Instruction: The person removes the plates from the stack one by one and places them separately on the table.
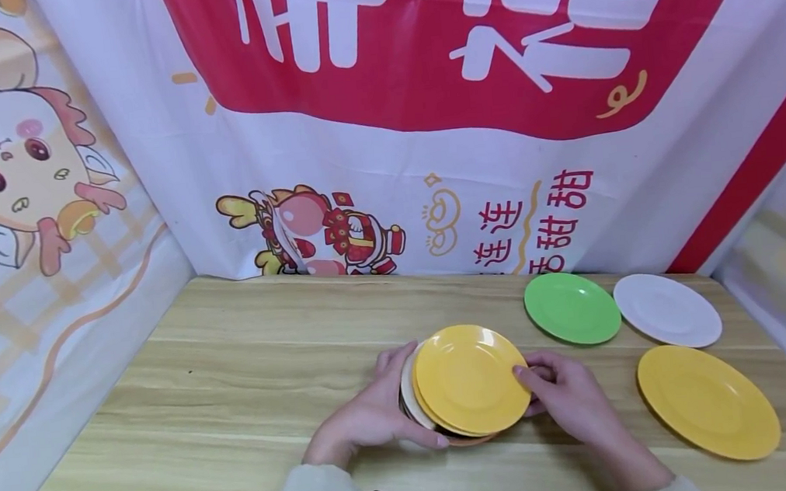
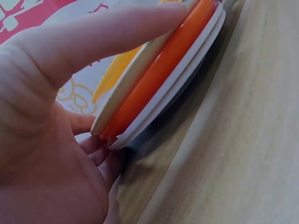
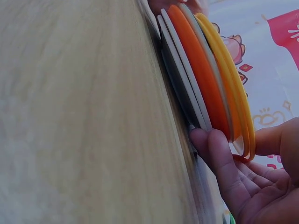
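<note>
Both hands are at a stack of plates over the wooden table. On top lie small yellow plates [image 1: 471, 379], shifted to the right of those below. Under them come a beige plate [image 2: 117, 100], an orange plate [image 2: 154, 77], thin white plates [image 3: 184, 70] and a dark one at the bottom. My left hand [image 1: 372, 411] grips the stack's left side, thumb along the near rim and fingertips around the far edge. My right hand [image 1: 567, 390] pinches the rim of the yellow plates, thumb on top; its other fingers reach the lower rims in the right wrist view.
To the right on the table [image 1: 237, 384] lie a green plate [image 1: 572, 308], a white plate [image 1: 667, 310] and a larger yellow plate [image 1: 708, 401]. A printed cloth [image 1: 392, 152] hangs along the back edge, with more cloth at both sides.
</note>
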Action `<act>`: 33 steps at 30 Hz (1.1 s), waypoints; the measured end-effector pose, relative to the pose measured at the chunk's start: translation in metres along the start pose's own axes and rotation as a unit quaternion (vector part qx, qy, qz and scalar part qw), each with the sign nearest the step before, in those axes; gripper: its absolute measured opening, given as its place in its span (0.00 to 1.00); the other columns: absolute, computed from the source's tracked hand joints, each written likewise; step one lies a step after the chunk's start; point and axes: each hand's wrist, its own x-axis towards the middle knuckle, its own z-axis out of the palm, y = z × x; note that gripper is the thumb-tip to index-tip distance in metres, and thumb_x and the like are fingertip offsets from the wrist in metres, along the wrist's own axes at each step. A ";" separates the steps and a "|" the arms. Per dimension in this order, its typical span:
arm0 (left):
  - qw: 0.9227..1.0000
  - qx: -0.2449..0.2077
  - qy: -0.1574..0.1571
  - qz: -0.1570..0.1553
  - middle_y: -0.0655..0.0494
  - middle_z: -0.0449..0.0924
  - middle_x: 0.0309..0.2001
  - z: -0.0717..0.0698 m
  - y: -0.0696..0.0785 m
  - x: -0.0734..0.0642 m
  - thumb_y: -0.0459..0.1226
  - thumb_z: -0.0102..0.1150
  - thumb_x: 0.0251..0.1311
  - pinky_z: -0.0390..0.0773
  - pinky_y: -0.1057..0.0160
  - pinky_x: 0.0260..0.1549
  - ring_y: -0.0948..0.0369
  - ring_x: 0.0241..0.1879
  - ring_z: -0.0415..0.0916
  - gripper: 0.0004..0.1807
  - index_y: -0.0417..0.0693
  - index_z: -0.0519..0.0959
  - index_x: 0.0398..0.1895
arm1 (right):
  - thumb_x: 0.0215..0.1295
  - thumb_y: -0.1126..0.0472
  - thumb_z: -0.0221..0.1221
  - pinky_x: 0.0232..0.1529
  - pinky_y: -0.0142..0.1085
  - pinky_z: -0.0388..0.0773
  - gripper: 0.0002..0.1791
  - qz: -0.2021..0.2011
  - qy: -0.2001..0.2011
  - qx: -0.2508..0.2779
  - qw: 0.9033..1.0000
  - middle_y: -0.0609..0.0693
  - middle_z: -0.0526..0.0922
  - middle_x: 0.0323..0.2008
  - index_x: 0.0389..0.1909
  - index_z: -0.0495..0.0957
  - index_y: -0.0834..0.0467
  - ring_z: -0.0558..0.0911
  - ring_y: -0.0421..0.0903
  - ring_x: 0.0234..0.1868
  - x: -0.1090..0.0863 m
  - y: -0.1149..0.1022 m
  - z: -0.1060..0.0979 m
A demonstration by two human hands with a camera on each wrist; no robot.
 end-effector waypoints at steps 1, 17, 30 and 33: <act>1.000 0.000 -0.002 0.000 0.44 0.51 0.81 0.000 0.000 0.000 0.36 0.92 0.34 0.49 0.35 0.84 0.44 0.81 0.50 0.76 0.48 0.50 0.88 | 0.79 0.59 0.61 0.35 0.39 0.91 0.22 0.000 -0.001 0.001 1.000 0.58 0.91 0.43 0.64 0.77 0.71 0.89 0.47 0.33 0.000 0.000 0.000; 1.000 -0.022 -0.014 0.008 0.46 0.55 0.81 0.001 -0.002 -0.001 0.34 0.91 0.34 0.47 0.42 0.84 0.48 0.81 0.54 0.74 0.46 0.49 0.85 | 0.80 0.59 0.60 0.34 0.39 0.91 0.22 0.001 -0.005 -0.007 1.000 0.57 0.91 0.42 0.64 0.75 0.71 0.89 0.47 0.32 0.001 0.002 -0.003; 0.998 -0.057 -0.028 0.006 0.50 0.57 0.85 -0.008 -0.011 -0.001 0.30 0.89 0.38 0.38 0.36 0.85 0.47 0.86 0.49 0.73 0.52 0.51 0.87 | 0.81 0.57 0.60 0.35 0.40 0.91 0.23 0.023 -0.014 0.014 1.000 0.56 0.90 0.42 0.65 0.73 0.70 0.88 0.48 0.31 0.003 0.003 -0.005; 0.998 -0.053 -0.025 0.003 0.50 0.58 0.85 -0.008 -0.011 -0.001 0.31 0.89 0.38 0.38 0.35 0.85 0.47 0.86 0.49 0.73 0.51 0.51 0.87 | 0.81 0.57 0.60 0.34 0.40 0.91 0.24 0.029 -0.014 0.016 0.999 0.54 0.90 0.40 0.65 0.73 0.70 0.88 0.48 0.31 0.003 0.003 -0.006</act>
